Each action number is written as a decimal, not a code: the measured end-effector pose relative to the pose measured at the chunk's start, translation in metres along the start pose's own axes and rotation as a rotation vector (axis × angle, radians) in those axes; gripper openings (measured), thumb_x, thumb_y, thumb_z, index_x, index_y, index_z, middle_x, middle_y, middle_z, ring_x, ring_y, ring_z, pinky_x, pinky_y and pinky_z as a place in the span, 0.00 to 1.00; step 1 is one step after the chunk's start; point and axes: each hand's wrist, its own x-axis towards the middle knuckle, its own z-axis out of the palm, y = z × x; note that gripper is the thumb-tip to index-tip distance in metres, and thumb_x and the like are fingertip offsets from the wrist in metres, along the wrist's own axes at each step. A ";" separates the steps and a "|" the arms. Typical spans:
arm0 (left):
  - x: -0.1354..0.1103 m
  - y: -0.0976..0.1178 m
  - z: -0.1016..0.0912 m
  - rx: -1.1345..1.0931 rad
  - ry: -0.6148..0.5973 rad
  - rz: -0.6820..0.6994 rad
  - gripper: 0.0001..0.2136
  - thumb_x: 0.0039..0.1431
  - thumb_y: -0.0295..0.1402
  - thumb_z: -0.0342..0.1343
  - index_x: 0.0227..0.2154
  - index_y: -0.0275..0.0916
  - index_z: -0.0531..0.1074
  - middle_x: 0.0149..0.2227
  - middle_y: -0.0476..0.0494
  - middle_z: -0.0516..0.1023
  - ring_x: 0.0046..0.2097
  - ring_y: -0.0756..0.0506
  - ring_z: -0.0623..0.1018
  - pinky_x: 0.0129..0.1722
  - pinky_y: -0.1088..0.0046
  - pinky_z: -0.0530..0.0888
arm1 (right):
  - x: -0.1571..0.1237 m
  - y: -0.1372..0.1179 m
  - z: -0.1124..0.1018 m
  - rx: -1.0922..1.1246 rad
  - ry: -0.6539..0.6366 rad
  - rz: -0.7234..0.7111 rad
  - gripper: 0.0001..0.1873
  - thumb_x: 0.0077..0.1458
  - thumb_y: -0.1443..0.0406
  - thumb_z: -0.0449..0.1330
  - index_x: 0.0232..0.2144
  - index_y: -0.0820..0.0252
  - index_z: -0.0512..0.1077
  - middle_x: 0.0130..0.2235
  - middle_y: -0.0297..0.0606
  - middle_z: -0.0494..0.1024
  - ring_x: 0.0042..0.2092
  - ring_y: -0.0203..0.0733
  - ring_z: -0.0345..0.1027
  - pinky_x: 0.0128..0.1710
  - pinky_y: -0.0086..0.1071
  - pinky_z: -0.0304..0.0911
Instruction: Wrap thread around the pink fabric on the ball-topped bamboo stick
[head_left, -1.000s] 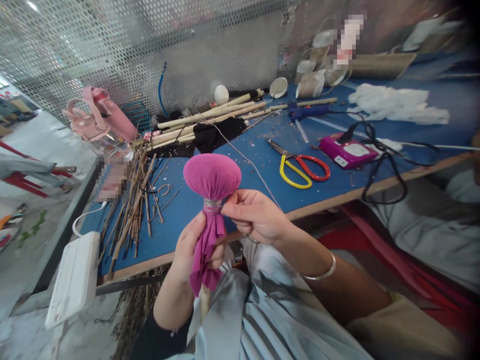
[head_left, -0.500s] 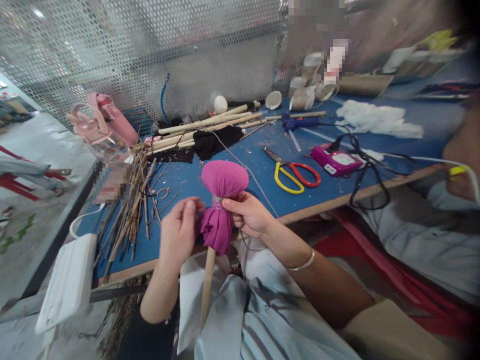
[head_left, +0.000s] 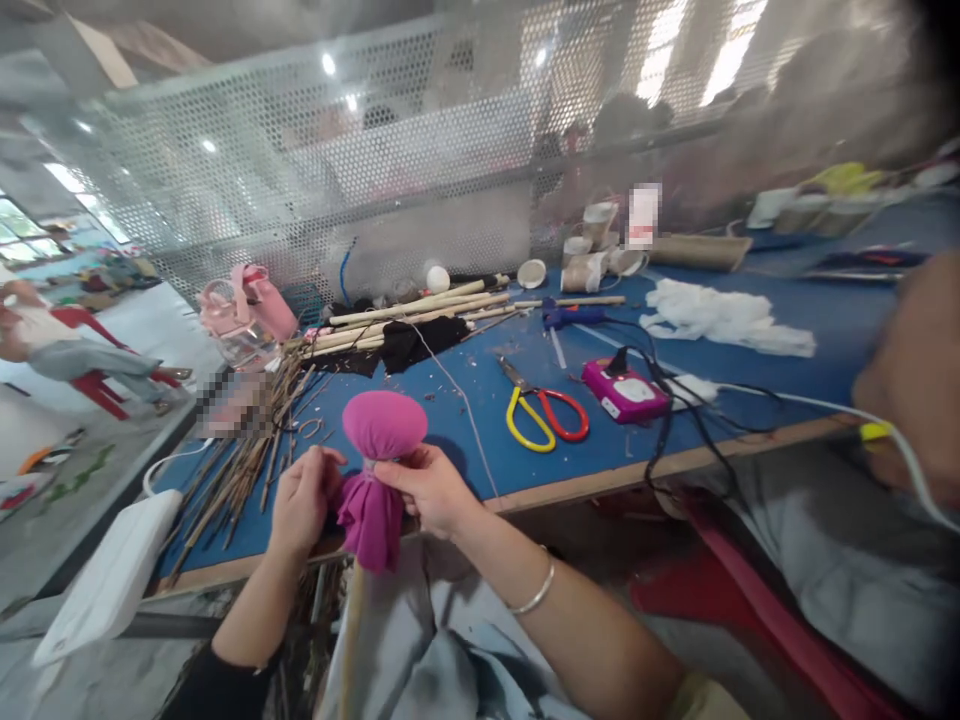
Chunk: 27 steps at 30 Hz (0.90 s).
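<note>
Bare blue table (head_left: 480, 440) is seen at 12 o'clock from the hands, crossed by a thin string (head_left: 457, 385). Twigs (head_left: 247, 450) crowd 10 o'clock. Scissors (head_left: 544, 410) and a cabled pink device (head_left: 624, 390) block 2 o'clock; bamboo sticks (head_left: 412, 310) line the back.

A blue table (head_left: 750, 365) with a pale wooden edge is seen beyond the fingers (head_left: 390, 472). Just past them a loose string (head_left: 457, 395) is laid; further right, scissors (head_left: 544, 415) with yellow and red handles and a magenta box (head_left: 624, 390) with black cables. Left of the fingers thin twigs (head_left: 240, 450) are heaped; far behind, pale sticks (head_left: 412, 308) and black cloth (head_left: 420, 338) are laid
</note>
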 end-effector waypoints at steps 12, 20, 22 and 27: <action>0.004 0.003 0.007 -0.213 0.010 -0.062 0.20 0.50 0.51 0.55 0.25 0.35 0.68 0.13 0.59 0.50 0.15 0.57 0.52 0.14 0.83 0.51 | -0.002 -0.001 -0.017 0.070 0.036 0.041 0.24 0.31 0.56 0.71 0.22 0.60 0.61 0.11 0.17 0.51 0.14 0.21 0.33 0.12 0.20 0.29; 0.009 0.004 0.009 -0.232 -0.034 -0.014 0.20 0.50 0.51 0.55 0.27 0.35 0.69 0.13 0.58 0.55 0.15 0.57 0.53 0.14 0.83 0.51 | 0.000 -0.001 -0.015 0.027 0.066 0.001 0.26 0.29 0.57 0.72 0.20 0.59 0.57 0.11 0.16 0.50 0.14 0.21 0.32 0.11 0.19 0.29; 0.006 0.006 0.010 -0.252 -0.019 0.013 0.20 0.51 0.50 0.54 0.31 0.36 0.70 0.17 0.56 0.62 0.17 0.56 0.59 0.15 0.83 0.56 | 0.000 -0.001 -0.014 -0.011 0.067 -0.013 0.26 0.29 0.57 0.72 0.20 0.59 0.57 0.10 0.16 0.49 0.14 0.21 0.33 0.11 0.19 0.30; -0.030 0.025 0.028 0.028 -0.169 0.112 0.21 0.58 0.45 0.50 0.48 0.35 0.70 0.46 0.38 0.75 0.47 0.45 0.74 0.49 0.69 0.68 | 0.001 0.005 -0.012 -0.095 0.121 -0.062 0.23 0.32 0.57 0.71 0.21 0.61 0.60 0.11 0.17 0.52 0.13 0.21 0.35 0.11 0.20 0.31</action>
